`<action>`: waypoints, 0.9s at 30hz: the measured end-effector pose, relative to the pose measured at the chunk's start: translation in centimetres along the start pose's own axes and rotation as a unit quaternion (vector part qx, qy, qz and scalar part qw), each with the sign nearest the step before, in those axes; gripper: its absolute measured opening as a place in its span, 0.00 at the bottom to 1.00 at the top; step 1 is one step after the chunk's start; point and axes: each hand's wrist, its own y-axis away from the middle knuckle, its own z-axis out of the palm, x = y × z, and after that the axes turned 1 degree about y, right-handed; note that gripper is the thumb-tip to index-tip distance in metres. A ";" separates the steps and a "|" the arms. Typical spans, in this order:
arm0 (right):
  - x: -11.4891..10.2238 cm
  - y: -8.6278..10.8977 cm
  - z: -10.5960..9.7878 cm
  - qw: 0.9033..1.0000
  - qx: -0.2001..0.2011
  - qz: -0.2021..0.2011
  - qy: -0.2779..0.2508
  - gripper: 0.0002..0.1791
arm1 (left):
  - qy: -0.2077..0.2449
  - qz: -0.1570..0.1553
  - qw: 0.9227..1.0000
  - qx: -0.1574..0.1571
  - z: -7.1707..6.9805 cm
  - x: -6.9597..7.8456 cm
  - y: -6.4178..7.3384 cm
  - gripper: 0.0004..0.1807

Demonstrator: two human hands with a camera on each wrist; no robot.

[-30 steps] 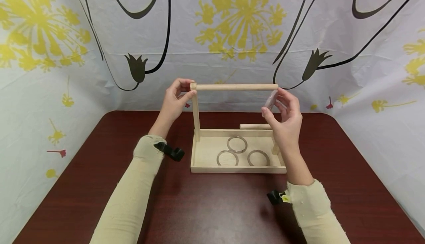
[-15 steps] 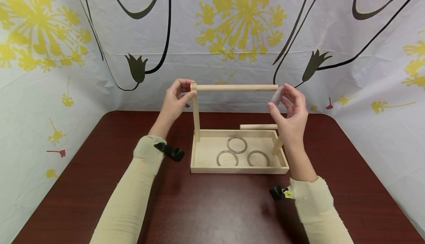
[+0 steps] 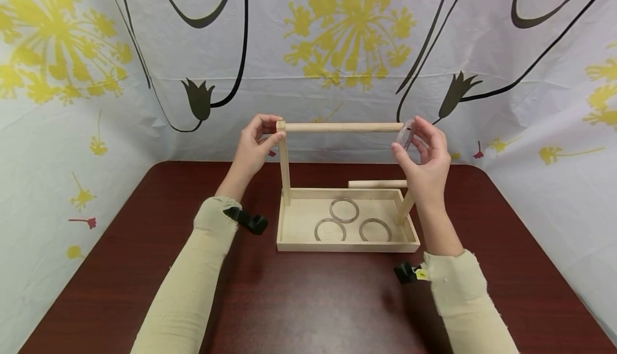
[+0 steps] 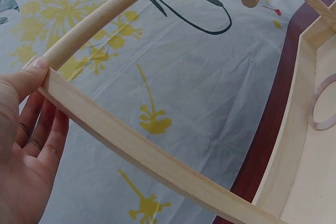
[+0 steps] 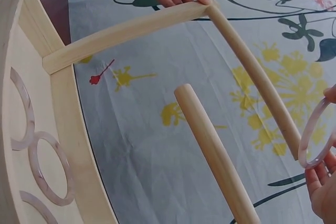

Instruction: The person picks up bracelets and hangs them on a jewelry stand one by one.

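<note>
My right hand (image 3: pixel 428 169) pinches a translucent pale bangle (image 3: pixel 406 133) between thumb and fingers. It is held upright at the free right end of the top wooden bar (image 3: pixel 342 127); in the right wrist view the bar's tip (image 5: pixel 295 153) sits right beside the bangle's edge. My left hand (image 3: pixel 253 145) grips the corner where this bar meets the left post (image 3: pixel 285 166), thumb in front and fingers behind. Three more bangles lie in the wooden tray (image 3: pixel 347 247) of the stand, including a rear one (image 3: pixel 358 210) and a right one (image 3: pixel 375 219).
A lower bar (image 3: pixel 376 184) reaches leftward from a short post (image 3: pixel 406 208) at the tray's right; my right hand overlaps its right end. The stand is on a dark red table (image 3: pixel 308 300). A patterned white cloth (image 3: pixel 308 54) hangs behind and at both sides.
My right hand has moved right and slightly up with the bangle, from in front of the bar's end to just at its tip. My left hand stays on the corner.
</note>
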 end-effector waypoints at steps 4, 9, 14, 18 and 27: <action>0.2 -0.2 0.0 1.000 -0.003 0.001 0.009 0.33 | -0.001 0.001 1.000 0.000 -0.1 0.0 0.1 0.17; 0.5 -0.4 0.0 1.000 -0.004 0.000 0.016 0.33 | -0.002 0.000 1.000 -0.001 -0.1 0.0 0.1 0.17; 0.7 -0.8 0.0 0.999 -0.008 0.001 0.033 0.33 | 0.000 0.003 1.000 0.000 0.0 -0.1 0.0 0.17; 0.7 -0.9 0.0 0.999 -0.012 0.008 0.043 0.33 | 0.003 0.008 1.000 0.001 0.0 -0.1 0.0 0.17; 1.1 -1.4 0.2 0.999 -0.015 0.027 0.019 0.32 | -0.001 0.005 1.000 -0.001 -0.1 -0.1 0.0 0.18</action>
